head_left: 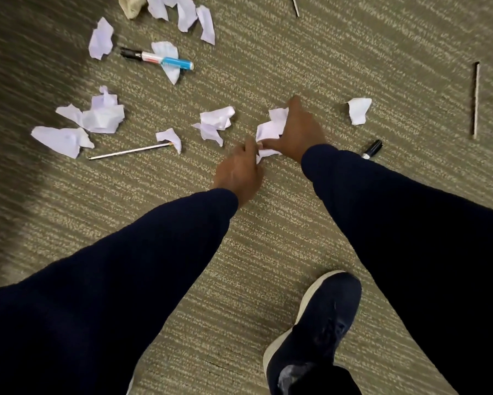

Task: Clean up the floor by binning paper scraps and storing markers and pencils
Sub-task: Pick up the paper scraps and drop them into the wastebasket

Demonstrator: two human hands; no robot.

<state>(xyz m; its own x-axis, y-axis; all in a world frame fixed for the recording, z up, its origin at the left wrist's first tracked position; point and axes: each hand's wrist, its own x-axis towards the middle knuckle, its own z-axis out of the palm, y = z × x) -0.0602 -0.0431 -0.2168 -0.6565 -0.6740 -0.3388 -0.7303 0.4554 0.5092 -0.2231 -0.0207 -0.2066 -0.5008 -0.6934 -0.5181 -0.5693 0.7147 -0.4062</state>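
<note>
Both of my hands meet over one crumpled white paper scrap (pixel 271 129) on the carpet. My right hand (pixel 299 129) covers its right side and grips it. My left hand (pixel 239 169) pinches its lower edge. More white scraps lie around: one (pixel 215 122) just left, one (pixel 358 109) to the right, several further left (pixel 97 115). A white pencil (pixel 130 151) lies at the left. A black-capped marker (pixel 132 53) and a blue marker (pixel 178 63) lie end to end further away. A black marker (pixel 372 149) pokes out beside my right sleeve.
A wooden pencil (pixel 476 99) lies at the far right and another stick-like pencil (pixel 295 5) at the top edge. A beige object (pixel 131 7) sits at the top. My dark shoe (pixel 313 332) stands on the striped carpet near the bottom.
</note>
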